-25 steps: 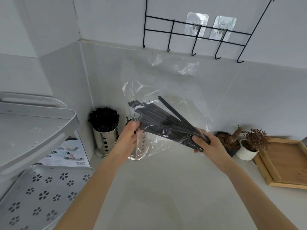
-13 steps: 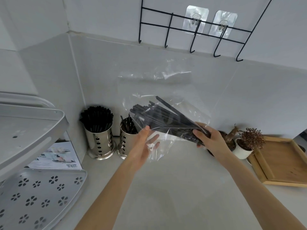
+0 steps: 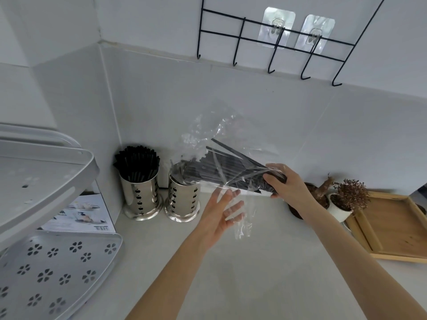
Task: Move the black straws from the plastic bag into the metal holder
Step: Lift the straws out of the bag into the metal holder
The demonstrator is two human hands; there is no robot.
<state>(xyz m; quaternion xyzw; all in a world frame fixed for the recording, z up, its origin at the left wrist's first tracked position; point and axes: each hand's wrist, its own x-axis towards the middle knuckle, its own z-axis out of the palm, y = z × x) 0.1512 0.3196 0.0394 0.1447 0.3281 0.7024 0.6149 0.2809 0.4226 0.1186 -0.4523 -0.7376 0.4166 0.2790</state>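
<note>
My right hand (image 3: 285, 184) grips the lower end of a bundle of black straws (image 3: 227, 168) through a clear plastic bag (image 3: 208, 137). The bundle lies tilted, its free ends pointing left over the right metal holder (image 3: 182, 199), which holds a few straws. The left metal holder (image 3: 141, 197) stands beside it, packed full of black straws. My left hand (image 3: 223, 215) hovers open, fingers spread, just below the bag, touching or nearly touching its loose hanging film; I cannot tell which.
A grey perforated dish rack (image 3: 46, 262) fills the left side, with a printed box (image 3: 78, 215) behind it. Two small potted plants (image 3: 344, 197) and a wooden tray (image 3: 392, 229) sit at the right. A black wire hook rack (image 3: 275, 42) hangs on the wall above.
My left hand let go of the bag and dropped lower, opening wide. My right hand swung the straw bundle left, so its ends now reach over the right holder.
</note>
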